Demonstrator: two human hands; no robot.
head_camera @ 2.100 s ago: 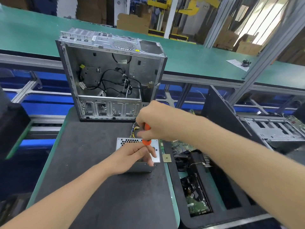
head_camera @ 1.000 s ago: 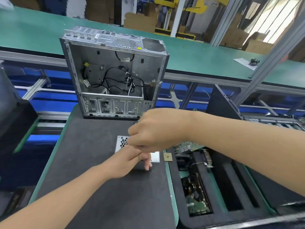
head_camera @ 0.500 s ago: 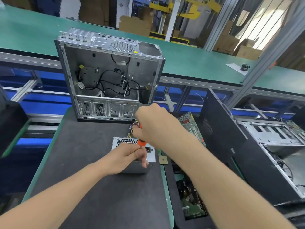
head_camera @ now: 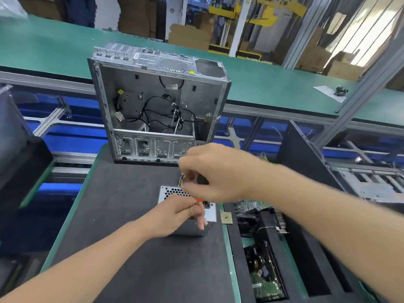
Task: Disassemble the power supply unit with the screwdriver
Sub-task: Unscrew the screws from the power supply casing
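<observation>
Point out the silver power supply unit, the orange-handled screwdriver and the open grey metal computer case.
Silver power supply unit [head_camera: 172,192]: head view, on its honeycomb vent grille.
Orange-handled screwdriver [head_camera: 198,199]: head view, on the orange sliver of handle that shows.
Open grey metal computer case [head_camera: 209,69]: head view, on its top panel.

Green benches [head_camera: 262,84], cardboard boxes [head_camera: 188,38], bright windows [head_camera: 371,16] behind.

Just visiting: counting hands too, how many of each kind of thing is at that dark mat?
hands: 2 (left hand, right hand)
screwdriver: 1
power supply unit: 1
open computer case: 1
small square chip: 1
total: 6
</observation>
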